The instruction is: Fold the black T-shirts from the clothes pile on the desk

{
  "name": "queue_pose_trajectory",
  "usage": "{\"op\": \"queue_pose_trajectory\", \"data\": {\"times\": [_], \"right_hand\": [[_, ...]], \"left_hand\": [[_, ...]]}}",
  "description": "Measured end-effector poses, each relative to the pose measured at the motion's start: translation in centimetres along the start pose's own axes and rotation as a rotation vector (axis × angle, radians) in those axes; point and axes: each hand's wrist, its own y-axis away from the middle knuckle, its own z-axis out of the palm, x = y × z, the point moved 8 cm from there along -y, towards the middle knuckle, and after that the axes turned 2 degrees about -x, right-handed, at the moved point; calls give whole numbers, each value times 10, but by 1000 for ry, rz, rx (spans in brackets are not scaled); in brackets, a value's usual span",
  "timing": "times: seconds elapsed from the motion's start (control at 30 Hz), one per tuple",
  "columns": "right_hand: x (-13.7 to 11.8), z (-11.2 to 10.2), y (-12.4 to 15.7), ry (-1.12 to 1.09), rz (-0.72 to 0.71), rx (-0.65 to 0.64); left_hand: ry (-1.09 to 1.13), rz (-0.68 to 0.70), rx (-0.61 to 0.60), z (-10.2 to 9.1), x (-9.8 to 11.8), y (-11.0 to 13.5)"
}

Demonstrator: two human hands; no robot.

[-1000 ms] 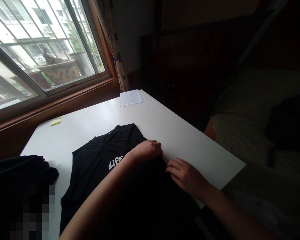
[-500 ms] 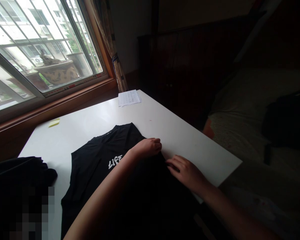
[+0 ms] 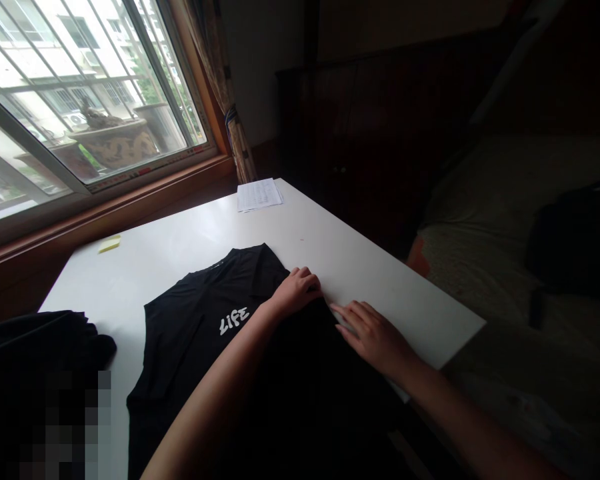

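A black shirt (image 3: 180, 347) with white lettering lies spread on a white table (image 3: 360, 267), its neckline toward the window and its near part in deep shadow. My left hand (image 3: 298, 289) reaches across the shirt, fingers curled down and closed on the cloth at its right edge. Just right of it, my right hand (image 3: 377, 337) is beside the same edge, thumb and fingers apart, with light table surface showing in the gap. Whether its fingertips touch the cloth is unclear.
A dark heap of cloth (image 3: 45, 343) lies at the table's left. Papers (image 3: 259, 195) are at the far corner and a yellow sticky note (image 3: 109, 245) near the window side. Beyond the right edge is a bed-like surface (image 3: 485, 233) with a dark bag-like shape (image 3: 580, 243).
My left hand has shifted slightly up and left, its fingers curling down at the shirt's edge. My right hand has parted its thumb and fingers and moved a little right and down.
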Motion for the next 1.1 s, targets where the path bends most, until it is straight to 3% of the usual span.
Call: {"op": "queue_pose_trajectory", "data": {"times": [0.27,0.43,0.73,0.97,1.1], "right_hand": [[-2,0,-7,234,42,23],[1,-4,-2,181,51,45],[2,4,-8,100,-11,-47],[6,-3,-11,-26,-48,-29],[6,-1,-10,-27,-48,-59]], "left_hand": [[-101,-87,60,0,5,-1],[-141,-134,103,1,5,0],[-77,-145,151,-2,4,1],[136,-104,324,-40,2,12],[42,-38,297,-58,-3,28]]}}
